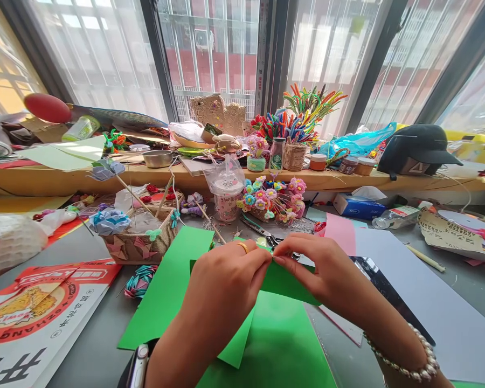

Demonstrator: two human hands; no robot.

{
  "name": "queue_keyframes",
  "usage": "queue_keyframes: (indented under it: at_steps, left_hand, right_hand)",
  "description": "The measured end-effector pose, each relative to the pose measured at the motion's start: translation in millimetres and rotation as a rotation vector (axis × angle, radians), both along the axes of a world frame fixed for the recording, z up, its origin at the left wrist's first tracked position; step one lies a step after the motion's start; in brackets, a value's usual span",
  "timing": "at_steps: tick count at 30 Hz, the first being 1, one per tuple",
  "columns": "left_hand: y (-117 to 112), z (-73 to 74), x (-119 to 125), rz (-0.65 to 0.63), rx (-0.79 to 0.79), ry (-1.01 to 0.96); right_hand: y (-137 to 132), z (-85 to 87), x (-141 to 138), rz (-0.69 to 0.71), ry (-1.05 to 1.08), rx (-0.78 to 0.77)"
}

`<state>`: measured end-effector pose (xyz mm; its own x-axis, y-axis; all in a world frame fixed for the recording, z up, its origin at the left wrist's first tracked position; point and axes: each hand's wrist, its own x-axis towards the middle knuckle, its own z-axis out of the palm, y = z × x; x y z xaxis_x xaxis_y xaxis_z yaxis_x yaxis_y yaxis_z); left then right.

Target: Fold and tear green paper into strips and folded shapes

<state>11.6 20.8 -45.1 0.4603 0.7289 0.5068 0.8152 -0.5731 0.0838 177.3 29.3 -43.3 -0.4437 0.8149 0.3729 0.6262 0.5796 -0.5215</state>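
A piece of green paper (286, 285) is held up between my two hands at its upper edge. My left hand (222, 285), with a ring and a watch, is closed in a pinch on it. My right hand (315, 261), with a beaded bracelet at the wrist, pinches the same edge right beside the left fingertips. The exact pinch point is partly hidden by the fingers. Beneath lies a larger green sheet (286, 339), and a long green strip (170, 291) stretches out to the left. Scissors (272, 240) lie just beyond my hands.
A box of paper flowers (135, 248) stands at left, beside a printed paper bag (40, 307). Behind my hands are a lidded plastic cup (228, 199) and crocheted flowers (267, 196). At right lie white paper (420, 285), a black phone-like slab (392, 296) and a plastic bottle (400, 215).
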Motion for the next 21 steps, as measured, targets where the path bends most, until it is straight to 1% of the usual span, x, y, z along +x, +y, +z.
queue_keyframes:
  at_steps: [4,11,17,21]
  left_hand:
    - [-0.8,1.1,1.0,-0.018,0.008,-0.024]
    - [-2.9,2.1,1.6,0.027,-0.117,0.008]
    - [-1.9,1.3,1.0,-0.002,-0.23,0.032]
    - [-1.1,0.4,2.5,0.011,-0.208,0.046]
  right_hand:
    - [-1.5,3.1,1.2,0.013,0.012,-0.031]
    - [-2.2,3.2,2.3,-0.003,-0.053,-0.059]
    - [-4.2,4.6,3.0,0.006,-0.09,-0.082]
    - [-5.4,5.9,2.8,0.011,-0.12,-0.077]
